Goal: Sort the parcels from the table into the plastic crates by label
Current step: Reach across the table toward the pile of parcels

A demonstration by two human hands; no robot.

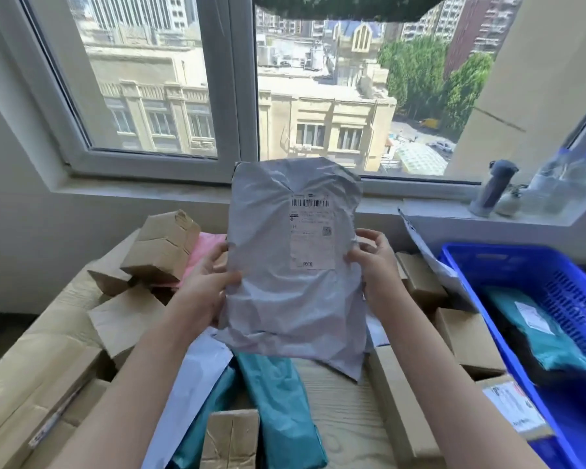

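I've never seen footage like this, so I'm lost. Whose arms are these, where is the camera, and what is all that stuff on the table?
No machine here: a person wears one camera on the head, looking forward and down, so you see their own bare arms. The left hand and right hand grip the side edges of a grey plastic mailer bag, held upright with its white shipping label facing the camera. Below, cardboard boxes, teal mailer bags and a pink bag lie on the wooden table. At the right stands a blue plastic crate with a teal parcel inside.
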